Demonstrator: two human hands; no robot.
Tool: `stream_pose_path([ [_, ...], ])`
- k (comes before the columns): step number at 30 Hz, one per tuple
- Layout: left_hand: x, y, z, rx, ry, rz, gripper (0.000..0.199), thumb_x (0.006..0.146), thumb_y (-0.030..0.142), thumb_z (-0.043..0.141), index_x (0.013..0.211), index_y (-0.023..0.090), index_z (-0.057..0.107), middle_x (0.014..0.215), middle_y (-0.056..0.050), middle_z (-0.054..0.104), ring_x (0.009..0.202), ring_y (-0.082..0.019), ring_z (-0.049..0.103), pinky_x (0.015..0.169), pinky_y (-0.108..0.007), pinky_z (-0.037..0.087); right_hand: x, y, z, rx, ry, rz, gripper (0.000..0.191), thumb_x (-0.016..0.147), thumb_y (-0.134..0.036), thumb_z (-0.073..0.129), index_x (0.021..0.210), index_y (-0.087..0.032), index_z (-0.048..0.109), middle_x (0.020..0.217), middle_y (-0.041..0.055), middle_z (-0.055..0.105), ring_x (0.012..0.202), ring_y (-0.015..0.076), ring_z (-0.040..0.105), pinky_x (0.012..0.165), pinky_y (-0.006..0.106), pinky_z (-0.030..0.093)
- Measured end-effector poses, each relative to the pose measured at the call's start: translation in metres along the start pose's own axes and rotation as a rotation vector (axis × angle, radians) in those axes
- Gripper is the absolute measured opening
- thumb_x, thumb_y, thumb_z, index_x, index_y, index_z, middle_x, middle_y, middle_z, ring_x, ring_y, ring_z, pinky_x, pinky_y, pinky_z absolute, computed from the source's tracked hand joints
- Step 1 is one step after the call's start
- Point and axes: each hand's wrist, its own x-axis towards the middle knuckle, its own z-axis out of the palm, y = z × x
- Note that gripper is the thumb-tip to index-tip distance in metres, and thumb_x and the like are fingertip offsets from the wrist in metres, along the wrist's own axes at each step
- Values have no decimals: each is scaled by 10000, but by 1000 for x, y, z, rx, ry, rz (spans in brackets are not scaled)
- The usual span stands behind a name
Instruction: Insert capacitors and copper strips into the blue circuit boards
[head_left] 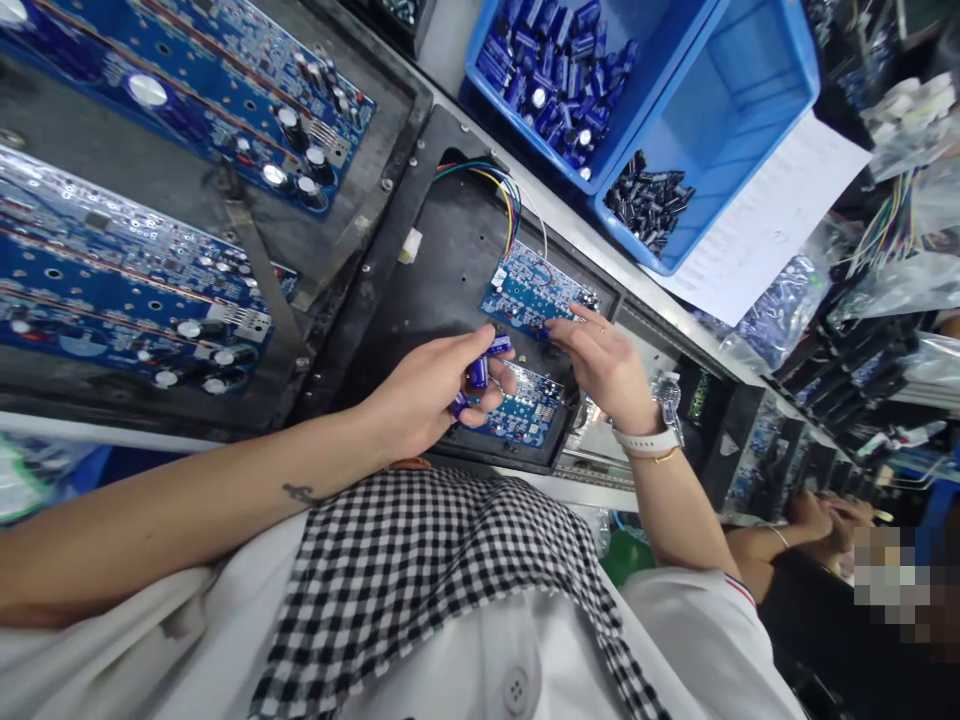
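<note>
Several blue capacitors rest in my left hand, whose fingers curl around them over the black tray. My right hand is at the lower right edge of the upper blue circuit board, its fingertips pinched by a small dark blue part on the board. Coloured wires run from that board's upper left to a slot in the tray. Partly behind my left hand lies a second circuit board in the same tray.
Larger circuit boards with capacitors fill fixtures at the left. A blue bin of blue capacitors and a divided bin with black capacitors stand beyond the tray. Another person's hands are at the far right.
</note>
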Motion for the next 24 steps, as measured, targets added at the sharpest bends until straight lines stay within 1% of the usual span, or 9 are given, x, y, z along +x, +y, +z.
stream_pose_path([
  [4,-2,-1,0,6,0,6,186,947,261,544,852,116,611,715,-63,585,441,-64,457,348,-145,261,-1,1,2,-16,-93,-45,334,973,-119,390,1181,-253,615,1258,52,671,1217,191,602,1163,561,386],
  [7,-3,-2,-2,17,-10,6,185,940,259,556,860,108,625,740,-52,557,464,-56,444,347,-133,259,-2,-7,4,-50,-20,7,321,986,-125,383,1159,-233,630,1252,60,676,1203,185,612,1149,542,404],
  [9,-3,-3,-3,40,-26,3,253,944,311,554,829,99,632,713,-36,516,460,-50,419,343,-128,251,-1,-24,1,-49,62,57,277,995,-168,416,1137,-231,645,1284,66,659,1205,192,610,1154,530,394],
  [12,-3,-4,-2,107,-41,13,374,920,422,582,736,99,622,618,10,406,430,-40,353,334,-124,230,6,-62,-8,28,116,126,273,968,-284,535,1231,-269,607,1366,49,601,1257,215,569,1160,506,381],
  [15,-4,-5,1,135,-38,52,363,912,430,589,716,124,587,618,13,402,441,-54,378,327,-122,237,15,-85,-11,93,135,163,276,958,-312,558,1230,-295,603,1190,18,693,1134,198,627,1122,454,418],
  [17,-5,-4,3,128,-21,57,271,938,367,546,811,136,609,693,-19,478,499,-89,462,319,-138,292,21,-81,-5,33,181,213,210,970,-280,528,1147,-279,640,1065,20,716,1037,196,643,1101,448,416],
  [19,-5,-2,3,120,9,45,207,955,277,486,951,131,633,788,-60,549,580,-133,537,325,-174,371,26,-66,5,-67,211,276,202,970,-229,502,1098,-256,656,1041,40,709,1015,211,630,1081,464,405],
  [21,-5,-1,3,111,30,38,224,942,181,445,1043,101,629,851,-102,599,632,-162,578,345,-208,427,28,-49,15,-126,208,296,219,961,-181,487,1072,-246,664,1041,50,703,1019,221,619,1060,471,406],
  [24,-6,-2,0,106,26,58,246,912,106,440,1092,73,605,888,-139,638,614,-166,599,353,-217,436,28,-35,23,-128,204,272,234,949,-144,487,1058,-249,666,1048,40,700,1014,211,621,1053,466,409],
])
